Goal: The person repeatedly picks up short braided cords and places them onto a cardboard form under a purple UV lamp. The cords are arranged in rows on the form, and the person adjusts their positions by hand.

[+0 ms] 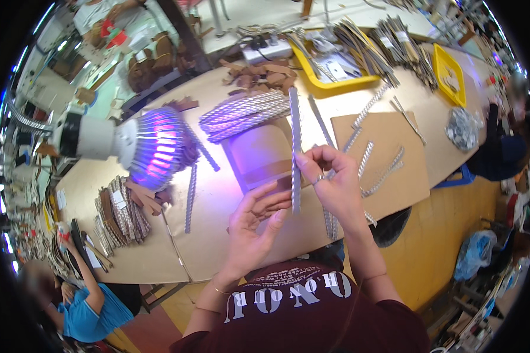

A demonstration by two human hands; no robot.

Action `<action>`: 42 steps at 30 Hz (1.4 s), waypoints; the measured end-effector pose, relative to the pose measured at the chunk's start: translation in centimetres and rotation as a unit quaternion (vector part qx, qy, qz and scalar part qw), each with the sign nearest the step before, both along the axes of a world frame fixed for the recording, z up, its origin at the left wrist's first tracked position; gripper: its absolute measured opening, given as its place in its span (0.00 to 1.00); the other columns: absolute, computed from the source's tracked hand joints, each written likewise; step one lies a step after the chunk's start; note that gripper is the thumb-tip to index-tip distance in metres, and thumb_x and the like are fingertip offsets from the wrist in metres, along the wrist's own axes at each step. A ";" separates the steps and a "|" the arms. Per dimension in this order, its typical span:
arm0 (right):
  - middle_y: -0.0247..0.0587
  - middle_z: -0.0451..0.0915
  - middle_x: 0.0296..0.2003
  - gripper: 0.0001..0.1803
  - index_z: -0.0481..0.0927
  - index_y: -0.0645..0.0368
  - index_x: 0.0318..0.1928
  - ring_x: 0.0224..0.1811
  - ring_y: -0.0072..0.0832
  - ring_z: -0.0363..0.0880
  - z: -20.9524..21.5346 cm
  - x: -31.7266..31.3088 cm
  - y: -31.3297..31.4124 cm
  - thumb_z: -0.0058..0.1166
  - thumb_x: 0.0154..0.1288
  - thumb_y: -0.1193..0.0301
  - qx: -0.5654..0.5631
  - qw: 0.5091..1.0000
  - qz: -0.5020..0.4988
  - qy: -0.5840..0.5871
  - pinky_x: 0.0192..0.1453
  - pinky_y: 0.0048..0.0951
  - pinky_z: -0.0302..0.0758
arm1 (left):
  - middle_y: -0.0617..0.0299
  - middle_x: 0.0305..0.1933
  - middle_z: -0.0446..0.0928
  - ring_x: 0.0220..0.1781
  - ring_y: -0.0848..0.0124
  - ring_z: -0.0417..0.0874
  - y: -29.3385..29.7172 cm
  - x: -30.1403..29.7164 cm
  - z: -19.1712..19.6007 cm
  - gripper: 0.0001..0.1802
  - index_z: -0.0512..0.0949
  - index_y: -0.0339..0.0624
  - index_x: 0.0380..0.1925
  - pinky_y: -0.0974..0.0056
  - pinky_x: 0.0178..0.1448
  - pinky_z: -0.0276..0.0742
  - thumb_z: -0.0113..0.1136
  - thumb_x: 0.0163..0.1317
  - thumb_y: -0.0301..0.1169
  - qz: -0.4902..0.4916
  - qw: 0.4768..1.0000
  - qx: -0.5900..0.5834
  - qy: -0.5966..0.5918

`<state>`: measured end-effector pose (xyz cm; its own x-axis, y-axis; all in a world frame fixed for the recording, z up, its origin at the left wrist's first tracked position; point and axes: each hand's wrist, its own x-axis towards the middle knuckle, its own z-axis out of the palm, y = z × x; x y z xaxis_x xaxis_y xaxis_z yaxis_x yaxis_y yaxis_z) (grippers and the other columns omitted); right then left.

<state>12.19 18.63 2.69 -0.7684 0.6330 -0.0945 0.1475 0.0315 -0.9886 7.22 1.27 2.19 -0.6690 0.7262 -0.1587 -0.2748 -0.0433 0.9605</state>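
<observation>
My right hand [337,183] pinches a long grey braided strip [295,120] between thumb and fingertips, near its middle. The strip stands lengthwise in front of me, over the edge of an open cardboard box [237,166]. Just left of its lower end, my left hand [250,223] is open, palm toward the strip, fingers slightly bent and thumb apart. Whether a left fingertip touches the strip, I cannot tell. Across the far end of the box lies a bundle of whitish braided strips [244,115].
A lamp [156,147] juts in from the left above bundled strips [123,212]. To the right, loose braided pieces lie on a cardboard sheet [403,167]. Farther back are brown scraps [256,76], a yellow tray [335,88] and a smaller one [449,76]. Someone in blue [97,312] sits lower left.
</observation>
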 end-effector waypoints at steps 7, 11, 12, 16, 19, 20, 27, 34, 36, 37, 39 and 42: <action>0.31 0.81 0.28 0.10 0.81 0.65 0.32 0.31 0.15 0.77 1.7 -1.9 -1.9 0.62 0.66 0.69 -0.103 0.977 0.182 -0.045 0.39 0.20 0.73 | 0.45 0.59 0.77 0.59 0.62 0.80 -1.2 -4.8 -0.1 0.24 0.64 0.29 0.64 0.61 0.63 0.77 0.53 0.70 0.24 0.151 0.985 0.075 -0.019; 0.33 0.81 0.29 0.10 0.80 0.67 0.35 0.32 0.16 0.78 2.3 -2.5 -2.5 0.59 0.69 0.71 -0.113 0.960 0.248 -0.070 0.40 0.19 0.76 | 0.46 0.58 0.77 0.55 0.61 0.82 -1.7 -7.3 -0.7 0.19 0.70 0.29 0.59 0.57 0.61 0.80 0.54 0.71 0.26 0.140 0.986 0.087 -0.013; 0.33 0.81 0.30 0.10 0.80 0.67 0.35 0.32 0.16 0.78 2.4 -2.6 -2.5 0.59 0.69 0.71 -0.083 0.958 0.264 -0.075 0.40 0.20 0.76 | 0.45 0.59 0.77 0.55 0.60 0.82 -1.7 -7.6 -0.9 0.20 0.69 0.30 0.60 0.55 0.61 0.80 0.54 0.71 0.27 0.133 0.988 0.075 -0.023; 0.30 0.80 0.28 0.10 0.80 0.64 0.35 0.32 0.16 0.75 2.7 -2.8 -2.7 0.61 0.68 0.69 0.003 0.951 0.292 -0.098 0.41 0.20 0.72 | 0.53 0.52 0.80 0.51 0.64 0.84 -1.8 -7.9 -2.2 0.17 0.73 0.35 0.56 0.56 0.56 0.83 0.58 0.68 0.25 0.154 0.983 0.101 -0.029; 0.29 0.78 0.27 0.09 0.80 0.63 0.39 0.31 0.15 0.72 2.9 -2.9 -3.1 0.59 0.69 0.69 -0.023 0.956 0.276 -0.092 0.41 0.20 0.70 | 0.57 0.49 0.80 0.51 0.66 0.83 -2.1 -8.2 -3.0 0.17 0.73 0.38 0.55 0.57 0.54 0.83 0.60 0.66 0.23 0.147 0.976 0.144 -0.068; 0.29 0.78 0.27 0.09 0.80 0.63 0.42 0.30 0.15 0.72 3.0 -3.0 -3.3 0.59 0.69 0.68 -0.039 0.960 0.263 -0.086 0.40 0.20 0.70 | 0.57 0.49 0.80 0.51 0.67 0.83 -2.1 -8.3 -3.2 0.17 0.73 0.38 0.55 0.58 0.54 0.83 0.60 0.66 0.23 0.130 0.972 0.166 -0.104; 0.33 0.81 0.28 0.14 0.80 0.66 0.50 0.28 0.19 0.73 3.9 -4.6 -3.0 0.57 0.70 0.69 0.019 0.958 0.256 -0.130 0.36 0.24 0.73 | 0.61 0.43 0.83 0.45 0.73 0.84 -1.0 -8.0 -4.0 0.13 0.78 0.34 0.49 0.67 0.51 0.82 0.62 0.64 0.22 0.144 0.937 0.278 -0.157; 0.46 0.82 0.28 0.13 0.83 0.62 0.44 0.24 0.33 0.77 4.5 -6.2 -3.0 0.61 0.65 0.66 0.374 0.891 0.219 -0.135 0.32 0.33 0.72 | 0.58 0.49 0.80 0.48 0.73 0.82 -2.0 -9.1 -5.1 0.15 0.75 0.32 0.52 0.67 0.53 0.80 0.59 0.65 0.21 0.124 0.971 0.184 -0.089; 0.46 0.82 0.28 0.13 0.83 0.62 0.43 0.24 0.34 0.77 4.6 -6.5 -3.3 0.62 0.64 0.66 0.380 0.885 0.227 -0.141 0.31 0.32 0.72 | 0.59 0.47 0.81 0.45 0.76 0.82 -1.9 -8.8 -4.8 0.13 0.77 0.30 0.49 0.69 0.51 0.80 0.59 0.66 0.22 0.164 0.954 0.233 -0.097; 0.46 0.82 0.27 0.13 0.83 0.62 0.43 0.24 0.33 0.77 4.6 -6.6 -3.3 0.62 0.64 0.66 0.381 0.885 0.228 -0.142 0.31 0.32 0.72 | 0.59 0.47 0.81 0.44 0.76 0.82 -1.9 -8.6 -4.7 0.12 0.78 0.30 0.48 0.70 0.51 0.79 0.59 0.66 0.22 0.185 0.946 0.245 -0.107; 0.44 0.82 0.26 0.13 0.83 0.63 0.42 0.24 0.30 0.76 4.6 -6.7 -3.3 0.63 0.64 0.66 0.371 0.890 0.220 -0.148 0.31 0.30 0.71 | 0.59 0.46 0.81 0.44 0.76 0.82 -2.2 -8.6 -4.7 0.12 0.78 0.30 0.48 0.70 0.50 0.79 0.59 0.66 0.22 0.166 0.963 0.204 -0.062; 0.43 0.80 0.24 0.13 0.83 0.65 0.38 0.23 0.25 0.73 4.8 -6.4 -2.6 0.64 0.63 0.65 0.350 0.900 0.199 -0.168 0.30 0.28 0.70 | 0.59 0.45 0.81 0.45 0.74 0.82 -2.3 -6.8 -5.5 0.13 0.78 0.32 0.49 0.70 0.51 0.78 0.58 0.66 0.22 0.214 0.968 0.135 -0.003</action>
